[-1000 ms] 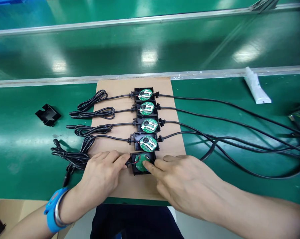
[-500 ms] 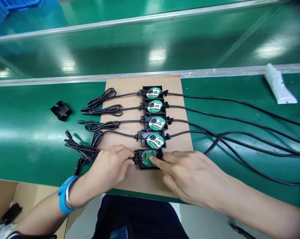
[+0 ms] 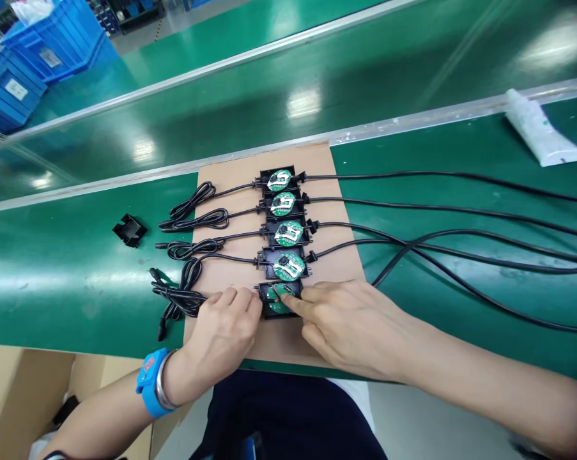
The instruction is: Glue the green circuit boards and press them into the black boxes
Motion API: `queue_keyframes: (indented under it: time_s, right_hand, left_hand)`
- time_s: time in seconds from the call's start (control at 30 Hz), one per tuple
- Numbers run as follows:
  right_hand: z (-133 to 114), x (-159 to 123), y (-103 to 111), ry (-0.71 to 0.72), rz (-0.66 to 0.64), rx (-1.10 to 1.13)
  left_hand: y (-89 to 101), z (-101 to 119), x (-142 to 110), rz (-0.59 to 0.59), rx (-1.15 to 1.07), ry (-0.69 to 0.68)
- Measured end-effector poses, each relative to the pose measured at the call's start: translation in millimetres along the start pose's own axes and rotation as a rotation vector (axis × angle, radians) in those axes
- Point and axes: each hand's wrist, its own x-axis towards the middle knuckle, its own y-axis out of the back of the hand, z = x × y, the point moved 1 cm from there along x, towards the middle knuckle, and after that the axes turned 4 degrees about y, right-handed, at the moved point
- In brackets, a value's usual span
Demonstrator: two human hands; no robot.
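Note:
My left hand (image 3: 228, 326) is closed at the left end of the nearest black plastic box (image 3: 268, 313), pinching the black cable there; the fingers hide most of that cable. My right hand (image 3: 346, 322) grips the box's right end. Its index finger is stretched out and presses on the round green circuit board (image 3: 279, 306) inside, near a red wire. Its other fingers are curled, and what lies under them is hidden. Beyond, several similar black boxes stand in a row, each with a green board (image 3: 288, 266) partly tilted out and cables at both ends.
Boxes rest on a cardboard sheet (image 3: 336, 255) over the green bench. Bundled black cables (image 3: 183, 297) lie left, long cables (image 3: 441, 204) run right. A loose black cover (image 3: 129, 230) is at left, a white tube (image 3: 542, 131) at far right. Blue crates (image 3: 53, 48) stand at back left.
The view has turned and shifted, showing more of the blue crates. My left hand has rolled into a tighter grip beside the box. The right index finger stays on the board.

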Motion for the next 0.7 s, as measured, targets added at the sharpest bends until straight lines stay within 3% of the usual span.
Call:
queue_keyframes:
  time_s: [0.1,0.2,0.3,0.43,0.5,0.6,0.7]
  right_hand:
    - [0,0,0,-0.015,-0.029,0.021]
    - [-4,-1,-1,-0.028,-0.039,0.015]
    - [-10,-1,-4,-0.051,-0.051,-0.016]
    - [-8,-7,0,-0.019,-0.032,0.005]
    - [-2,-14,7,-0.002,-0.011,0.076]
    - [9,-24,18,-0.046,-0.013,0.210]
    - [14,-29,22,-0.075,-0.022,0.298]
  left_hand:
    - [6.9,10,10,-0.113,0.166,-0.043]
    - [7.5,12,13,-0.130,0.188,-0.051]
    - [7.3,6,6,-0.099,0.092,-0.025]
    - [10.1,-1,-1,0.059,-0.181,0.071]
    - [7.9,0,1,0.098,-0.281,-0.043]
    - [-2.4,1,11,0.036,-0.306,-0.246]
    - [-12.2,-2,16,0.008,-0.301,-0.312]
